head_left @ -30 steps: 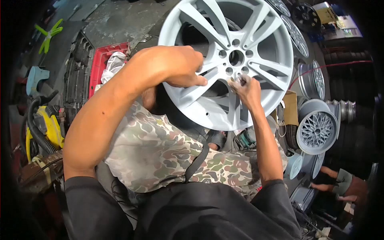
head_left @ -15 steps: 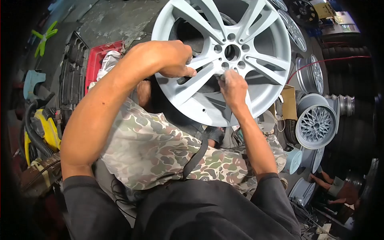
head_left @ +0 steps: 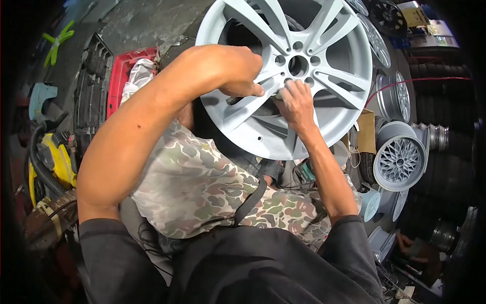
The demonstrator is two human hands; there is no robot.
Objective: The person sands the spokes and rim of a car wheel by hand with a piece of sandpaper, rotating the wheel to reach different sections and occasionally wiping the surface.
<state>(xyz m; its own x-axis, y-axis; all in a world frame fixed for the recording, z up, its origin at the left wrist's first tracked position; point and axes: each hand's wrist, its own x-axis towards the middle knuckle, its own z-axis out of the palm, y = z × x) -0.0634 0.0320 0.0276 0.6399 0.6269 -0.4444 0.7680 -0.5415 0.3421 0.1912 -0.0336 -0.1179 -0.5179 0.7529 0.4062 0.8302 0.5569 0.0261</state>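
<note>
A large pale-grey alloy wheel (head_left: 235, 119) with paired spokes lies face up before me, its hub hole and bolt holes showing. My left hand (head_left: 242, 76) bends over a spoke on the left, closed against it; the thumb tip shows, while most fingers are hidden behind the hand. Just below the hub, my right hand (head_left: 297, 106) is closed in a pinch against the base of a lower spoke. A bit of something small and greyish shows at its fingertips, too blurred to name.
A red crate (head_left: 117, 81) holding silvery cloth stands left, near a yellow machine (head_left: 59, 159) with a black hose. On the right are a mesh-spoked wheel (head_left: 400, 159), more rims, a cardboard box (head_left: 366, 126) and a thin red hose (head_left: 415, 79). Another person (head_left: 415, 248) sits lower right.
Both hands have shifted slightly right in view, and so has the wheel. My right hand's fingers have turned a little against the spoke base near the hub.
</note>
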